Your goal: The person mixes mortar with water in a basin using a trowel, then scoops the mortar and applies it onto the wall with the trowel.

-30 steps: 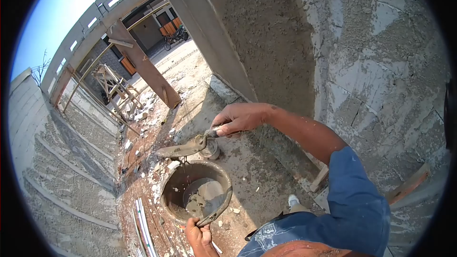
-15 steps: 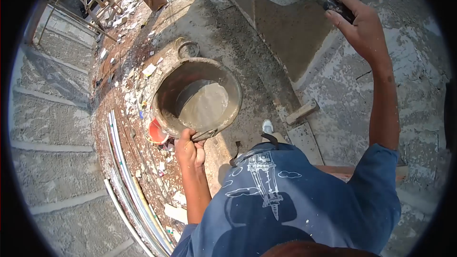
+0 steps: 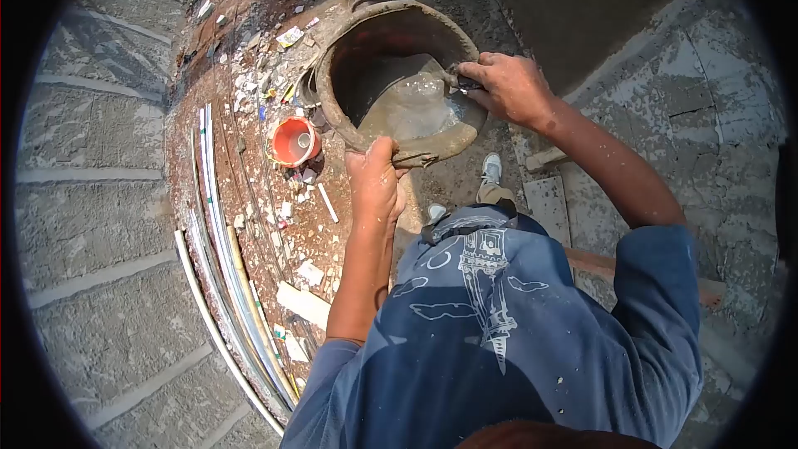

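A mortar-crusted bucket (image 3: 331, 104) is held up and tilted in front of me. My left hand (image 3: 374, 179) is closed on its near rim, thumb on top. Grey, watery mortar (image 3: 391, 116) lies inside. My right hand (image 3: 515, 87) is wrapped round the dark handle of a trowel (image 3: 468, 83) at the right rim. The trowel's blade reaches into the bucket and is mostly hidden in the wet mix, which looks stirred and shiny there.
An orange bucket (image 3: 287, 156) with something round inside stands on the rubble-strewn ground (image 3: 258, 191). Long pipes (image 3: 218, 216) lie alongside the rough wall (image 3: 100, 224) at left. A smooth, dark plastered surface (image 3: 590, 8) is at upper right, near a wooden block (image 3: 544, 158).
My right hand has brought the trowel from the plastered surface at upper right down and left into the bucket. The bucket now appears higher, further right and more tilted.
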Available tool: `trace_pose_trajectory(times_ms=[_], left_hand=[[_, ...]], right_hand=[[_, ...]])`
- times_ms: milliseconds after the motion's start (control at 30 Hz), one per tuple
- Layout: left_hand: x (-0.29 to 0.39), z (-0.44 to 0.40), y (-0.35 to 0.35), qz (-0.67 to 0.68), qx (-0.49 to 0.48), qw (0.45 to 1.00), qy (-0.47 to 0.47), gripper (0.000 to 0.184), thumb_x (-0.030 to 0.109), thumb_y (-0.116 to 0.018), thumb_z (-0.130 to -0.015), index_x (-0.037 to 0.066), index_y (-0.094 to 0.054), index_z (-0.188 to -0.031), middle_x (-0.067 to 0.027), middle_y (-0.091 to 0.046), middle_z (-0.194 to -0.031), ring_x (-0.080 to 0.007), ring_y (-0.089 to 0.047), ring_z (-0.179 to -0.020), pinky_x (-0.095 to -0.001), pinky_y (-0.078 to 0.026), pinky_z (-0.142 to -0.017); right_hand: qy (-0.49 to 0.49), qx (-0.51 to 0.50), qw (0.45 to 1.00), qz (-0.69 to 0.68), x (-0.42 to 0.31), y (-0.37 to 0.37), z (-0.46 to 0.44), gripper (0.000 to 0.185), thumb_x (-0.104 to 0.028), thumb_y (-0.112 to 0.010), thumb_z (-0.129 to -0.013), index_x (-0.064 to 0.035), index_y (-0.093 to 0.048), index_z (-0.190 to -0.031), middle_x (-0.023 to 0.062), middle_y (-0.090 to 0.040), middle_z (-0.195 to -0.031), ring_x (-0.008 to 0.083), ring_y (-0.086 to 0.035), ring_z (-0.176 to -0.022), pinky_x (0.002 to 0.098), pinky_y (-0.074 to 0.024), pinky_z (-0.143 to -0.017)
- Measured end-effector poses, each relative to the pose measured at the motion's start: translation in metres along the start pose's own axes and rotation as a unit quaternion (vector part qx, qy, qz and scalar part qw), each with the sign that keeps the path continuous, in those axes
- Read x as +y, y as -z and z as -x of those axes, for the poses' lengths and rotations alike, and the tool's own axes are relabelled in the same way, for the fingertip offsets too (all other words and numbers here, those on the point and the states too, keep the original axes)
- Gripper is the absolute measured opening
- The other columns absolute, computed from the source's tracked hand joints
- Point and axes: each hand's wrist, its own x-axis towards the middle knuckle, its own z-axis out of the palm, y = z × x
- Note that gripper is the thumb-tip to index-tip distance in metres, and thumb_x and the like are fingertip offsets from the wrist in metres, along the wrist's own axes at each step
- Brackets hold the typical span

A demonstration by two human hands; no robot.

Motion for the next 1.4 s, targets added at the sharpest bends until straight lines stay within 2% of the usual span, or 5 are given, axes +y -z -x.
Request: trace_pose_trajectory(times_ms=[400, 733, 967, 1167, 1400], left_hand=[[0.031, -0.031, 0.034, 0.092, 0.105, 0.990, 0.000, 0.022, -0.006, -0.052, -0.083, -0.008, -0.052, -0.105, -0.0161, -0.064, -0.088, -0.0278, -0.071, -0.070, -0.0378, -0.065, -0.054], [0.050, -0.099, 0.008, 0.190, 0.205, 0.960, -0.022, 0.024, 0.000, -0.055, -0.080, -0.008, -0.054, -0.103, -0.0177, -0.064, -0.096, -0.0331, -0.069, -0.081, -0.0473, -0.064, -0.067], [0.049, -0.136, -0.046, 0.188, 0.243, 0.951, -0.014, 0.027, 0.001, -0.054, -0.080, -0.008, -0.054, -0.105, -0.0189, -0.065, -0.100, -0.0345, -0.070, -0.085, -0.0487, -0.065, -0.071], [0.029, -0.153, -0.066, 0.179, 0.241, 0.954, 0.004, 0.029, 0.001, -0.053, -0.079, -0.008, -0.055, -0.107, -0.0198, -0.065, -0.103, -0.0358, -0.070, -0.089, -0.0499, -0.065, -0.074], [0.006, -0.179, -0.068, 0.156, 0.205, 0.964, 0.060, 0.020, -0.004, -0.054, -0.081, -0.008, -0.050, -0.100, -0.0154, -0.058, -0.088, -0.0283, -0.066, -0.069, -0.0421, -0.063, -0.057]], right_hand=[[0.020, -0.160, 0.960, -0.230, -0.045, -0.001, -0.074, 0.047, -0.027, -0.075, -0.073, -0.0146, -0.071, -0.118, 0.0140, -0.073, -0.109, 0.0353, -0.068, -0.103, 0.0461, -0.0536, -0.091], [0.219, -0.011, 0.928, -0.300, 0.071, 0.139, -0.226, 0.047, -0.034, -0.075, -0.081, -0.0041, -0.068, -0.117, 0.0199, -0.071, -0.105, 0.0380, -0.067, -0.102, 0.0460, -0.0522, -0.086], [0.077, -0.017, 0.884, -0.462, 0.296, 0.357, -0.315, 0.034, -0.039, -0.068, -0.097, -0.0053, -0.067, -0.094, 0.0018, -0.064, -0.079, 0.0079, -0.062, -0.062, 0.0235, -0.0515, -0.054], [-0.151, 0.535, 0.823, -0.115, 0.511, 0.526, -0.242, 0.040, -0.041, -0.059, -0.101, -0.0054, -0.067, -0.117, -0.0006, -0.057, -0.075, 0.0107, -0.056, -0.065, 0.0334, -0.0443, -0.057], [-0.124, 0.382, 0.910, -0.101, 0.326, 0.365, -0.162, 0.032, -0.036, -0.066, -0.093, -0.0045, -0.067, -0.100, 0.0012, -0.055, -0.073, 0.0115, -0.053, -0.066, 0.0290, -0.0422, -0.061]])
